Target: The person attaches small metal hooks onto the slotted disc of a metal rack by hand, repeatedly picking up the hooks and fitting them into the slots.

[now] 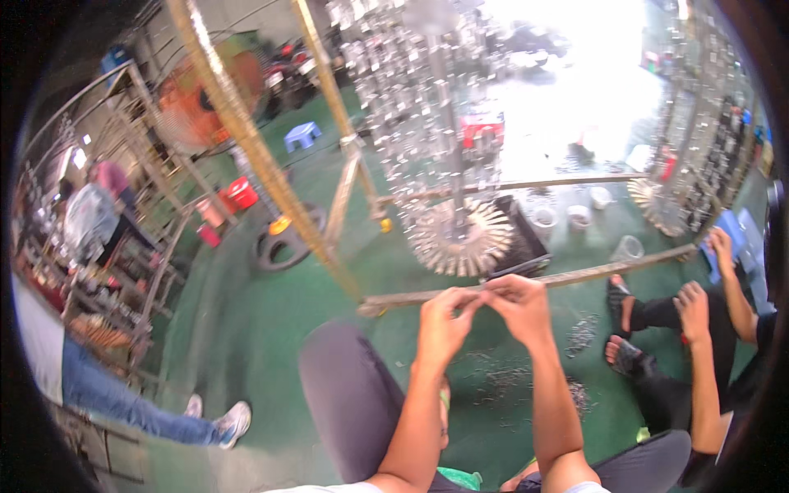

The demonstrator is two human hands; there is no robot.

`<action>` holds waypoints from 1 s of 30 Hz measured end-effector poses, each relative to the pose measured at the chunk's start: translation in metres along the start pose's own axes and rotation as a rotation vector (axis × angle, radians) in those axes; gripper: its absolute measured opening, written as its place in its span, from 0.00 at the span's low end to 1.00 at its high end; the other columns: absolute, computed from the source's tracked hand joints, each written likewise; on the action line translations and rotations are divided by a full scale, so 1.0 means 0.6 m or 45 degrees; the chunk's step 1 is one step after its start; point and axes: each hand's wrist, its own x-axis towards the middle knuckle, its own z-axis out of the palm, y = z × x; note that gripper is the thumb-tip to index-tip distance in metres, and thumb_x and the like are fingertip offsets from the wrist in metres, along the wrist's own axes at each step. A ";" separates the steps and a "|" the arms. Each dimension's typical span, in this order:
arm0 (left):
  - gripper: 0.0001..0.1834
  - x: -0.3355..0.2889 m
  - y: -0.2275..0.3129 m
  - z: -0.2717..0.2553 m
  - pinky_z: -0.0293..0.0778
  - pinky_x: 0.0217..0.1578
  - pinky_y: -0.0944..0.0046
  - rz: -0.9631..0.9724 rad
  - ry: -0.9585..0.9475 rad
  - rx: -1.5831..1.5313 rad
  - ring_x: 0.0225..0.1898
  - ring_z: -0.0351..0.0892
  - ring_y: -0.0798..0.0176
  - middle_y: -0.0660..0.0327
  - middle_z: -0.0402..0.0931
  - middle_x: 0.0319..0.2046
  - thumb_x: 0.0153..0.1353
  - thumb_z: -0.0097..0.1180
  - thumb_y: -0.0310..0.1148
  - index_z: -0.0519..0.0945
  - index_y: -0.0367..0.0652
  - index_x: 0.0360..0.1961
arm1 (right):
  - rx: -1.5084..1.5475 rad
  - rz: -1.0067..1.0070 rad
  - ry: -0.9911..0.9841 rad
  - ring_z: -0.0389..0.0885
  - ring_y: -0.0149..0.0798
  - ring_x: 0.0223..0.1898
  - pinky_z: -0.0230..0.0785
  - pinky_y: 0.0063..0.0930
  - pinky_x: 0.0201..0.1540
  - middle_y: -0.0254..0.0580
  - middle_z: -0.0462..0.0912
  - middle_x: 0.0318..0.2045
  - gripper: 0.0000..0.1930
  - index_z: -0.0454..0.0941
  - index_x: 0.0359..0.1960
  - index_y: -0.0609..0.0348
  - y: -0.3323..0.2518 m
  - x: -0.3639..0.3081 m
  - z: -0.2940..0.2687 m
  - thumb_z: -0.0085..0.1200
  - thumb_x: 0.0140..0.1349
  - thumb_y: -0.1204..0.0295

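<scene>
My left hand [444, 322] and my right hand [521, 307] meet in front of me, their fingertips pinched close together. Whatever they hold is too small and blurred to make out. Just beyond them stands a tall hanging rack [411, 115] strung with many small shiny pieces. At its foot is a round base [460, 238] ringed with pale slats. A metal frame's low bar [567, 279] runs behind my fingers. On the green floor below my hands lie scattered thin metal pieces [503, 380], with a small heap [583, 333] farther right.
A black tray [534, 259] and several plastic cups [579, 217] sit beyond the bar. Close on my right a co-worker's hand [692, 311] hangs above dark-trousered legs. Leftward are a gold upright [238, 135], an orange fan [201, 94], a blue stool [302, 135] and a person's jeans [123, 394].
</scene>
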 end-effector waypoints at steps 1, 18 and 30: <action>0.06 0.001 -0.007 0.002 0.76 0.35 0.66 0.033 0.011 0.032 0.29 0.82 0.65 0.57 0.85 0.31 0.56 0.69 0.28 0.87 0.39 0.35 | -0.027 0.004 0.003 0.84 0.26 0.32 0.76 0.20 0.36 0.39 0.87 0.29 0.08 0.85 0.37 0.65 -0.010 0.000 0.001 0.65 0.57 0.77; 0.07 -0.007 -0.024 0.029 0.76 0.36 0.70 -0.045 -0.046 -0.388 0.31 0.81 0.71 0.59 0.85 0.30 0.57 0.68 0.25 0.85 0.33 0.35 | -0.424 0.038 -0.078 0.85 0.28 0.31 0.77 0.24 0.37 0.42 0.87 0.28 0.10 0.84 0.37 0.68 -0.072 -0.002 -0.032 0.65 0.55 0.74; 0.09 0.000 -0.035 0.067 0.73 0.32 0.65 -0.017 0.103 -0.348 0.26 0.76 0.69 0.59 0.78 0.23 0.59 0.66 0.30 0.82 0.34 0.32 | -0.497 -0.038 -0.111 0.87 0.33 0.34 0.78 0.28 0.40 0.49 0.87 0.30 0.11 0.84 0.37 0.70 -0.072 0.020 -0.039 0.65 0.52 0.77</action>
